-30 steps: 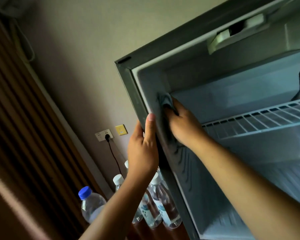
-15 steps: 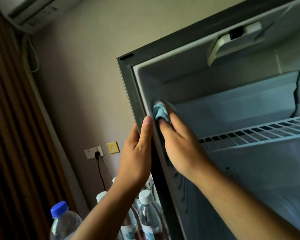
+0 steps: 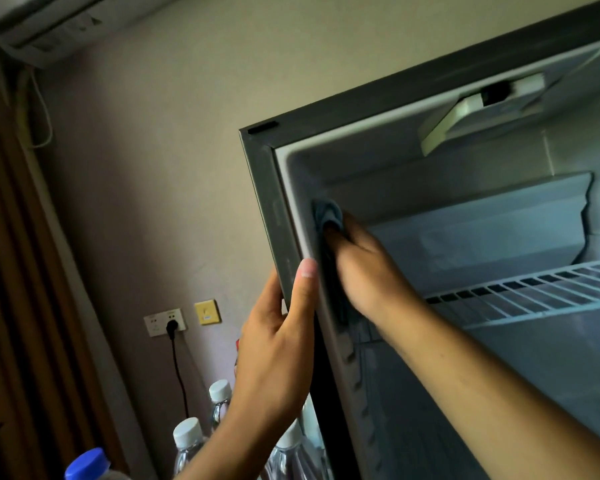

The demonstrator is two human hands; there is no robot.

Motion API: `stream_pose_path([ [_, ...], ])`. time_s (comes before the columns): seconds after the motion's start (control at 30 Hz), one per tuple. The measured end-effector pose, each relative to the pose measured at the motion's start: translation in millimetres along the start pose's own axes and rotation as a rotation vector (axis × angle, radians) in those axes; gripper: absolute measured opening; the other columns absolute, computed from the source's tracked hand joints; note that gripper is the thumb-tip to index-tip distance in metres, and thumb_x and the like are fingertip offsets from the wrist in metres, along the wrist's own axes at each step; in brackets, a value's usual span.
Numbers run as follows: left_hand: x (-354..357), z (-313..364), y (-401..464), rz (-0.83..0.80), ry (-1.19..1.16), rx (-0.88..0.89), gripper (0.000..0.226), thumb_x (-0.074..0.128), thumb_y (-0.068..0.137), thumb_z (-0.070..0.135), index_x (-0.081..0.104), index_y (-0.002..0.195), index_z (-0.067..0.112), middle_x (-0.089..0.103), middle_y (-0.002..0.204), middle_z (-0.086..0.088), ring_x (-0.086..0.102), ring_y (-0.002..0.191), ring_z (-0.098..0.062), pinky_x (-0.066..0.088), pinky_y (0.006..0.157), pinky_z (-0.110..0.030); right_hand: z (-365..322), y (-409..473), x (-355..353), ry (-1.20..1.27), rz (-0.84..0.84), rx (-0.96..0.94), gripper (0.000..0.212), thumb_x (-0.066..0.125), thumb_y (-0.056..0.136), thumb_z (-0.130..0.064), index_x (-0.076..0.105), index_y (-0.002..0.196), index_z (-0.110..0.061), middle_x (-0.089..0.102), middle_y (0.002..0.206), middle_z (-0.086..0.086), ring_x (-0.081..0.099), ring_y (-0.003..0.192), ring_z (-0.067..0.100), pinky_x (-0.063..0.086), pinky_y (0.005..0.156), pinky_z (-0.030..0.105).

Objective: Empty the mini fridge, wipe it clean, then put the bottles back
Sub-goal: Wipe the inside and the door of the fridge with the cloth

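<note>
Right hand wiping the inner left wall of the open dark grey mini fridge (image 3: 267, 188) with a blue cloth

The right hand (image 3: 364, 268) reaches into the fridge with its fingers curled round the crumpled blue cloth (image 3: 326, 211), pressing it to the pale left wall near the top, above the white wire shelf (image 3: 534, 289). The left hand (image 3: 278, 341) grips the fridge's front left edge, thumb lying up the pale door seal and fingers wrapped behind the frame. Clear plastic water bottles with white caps (image 3: 187, 434) and one blue-capped bottle (image 3: 87, 462) stand outside, just left of the fridge, below a white wall socket (image 3: 165, 322) with a black plug
</note>
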State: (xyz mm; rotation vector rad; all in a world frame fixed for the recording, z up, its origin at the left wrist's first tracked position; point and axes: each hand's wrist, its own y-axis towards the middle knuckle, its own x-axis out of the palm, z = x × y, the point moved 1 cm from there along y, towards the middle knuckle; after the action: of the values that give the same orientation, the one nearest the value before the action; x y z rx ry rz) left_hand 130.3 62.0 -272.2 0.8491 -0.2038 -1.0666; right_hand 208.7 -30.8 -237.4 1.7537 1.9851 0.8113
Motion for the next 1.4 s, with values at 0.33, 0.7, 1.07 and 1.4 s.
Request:
stream_pose_path([
  [0.33,3,3,1,0.002,-0.026,0.043,0.052,0.034,0.08,0.078,0.061,0.117,0.053,0.069,0.108,0.027,0.062,0.11,0.002,0.047,0.101,-0.044,-34,-38,5,-0.059,0.055,-0.162,0.028,0.043,0.099,-0.039,0.055,0.124,-0.038,0.065,0.116,-0.012,0.059,0.106,0.007,0.046,0.094,0.03],
  [0.7,-1,3,2,0.015,0.027,0.037,0.056,0.031,0.079,0.084,0.059,0.119,0.057,0.065,0.108,0.036,0.059,0.111,0.007,0.044,0.104,-0.045,-17,27,4,-0.007,0.03,0.003,0.037,0.045,0.101,-0.034,0.05,0.136,-0.022,0.06,0.131,0.007,0.054,0.121,0.027,0.04,0.106,0.045],
  [1.07,0,-3,7,0.013,0.008,0.09,0.052,0.024,0.092,0.075,0.065,0.103,0.046,0.069,0.101,0.026,0.06,0.102,0.008,0.044,0.089,-0.029,-49,-24,8,-0.018,0.103,-0.237,0.022,0.05,0.089,-0.042,0.066,0.098,-0.032,0.067,0.079,-0.016,0.06,0.075,-0.004,0.047,0.068,0.015],
  [1.4,11,-12,8,0.154,0.096,0.14,0.069,0.017,0.083,0.081,0.062,0.104,0.033,0.067,0.096,0.02,0.062,0.099,-0.003,0.043,0.082,-0.029,-31,13,4,-0.048,0.061,0.014,0.039,0.047,0.098,-0.044,0.063,0.125,-0.02,0.066,0.123,0.005,0.059,0.114,0.024,0.046,0.1,0.039],
])
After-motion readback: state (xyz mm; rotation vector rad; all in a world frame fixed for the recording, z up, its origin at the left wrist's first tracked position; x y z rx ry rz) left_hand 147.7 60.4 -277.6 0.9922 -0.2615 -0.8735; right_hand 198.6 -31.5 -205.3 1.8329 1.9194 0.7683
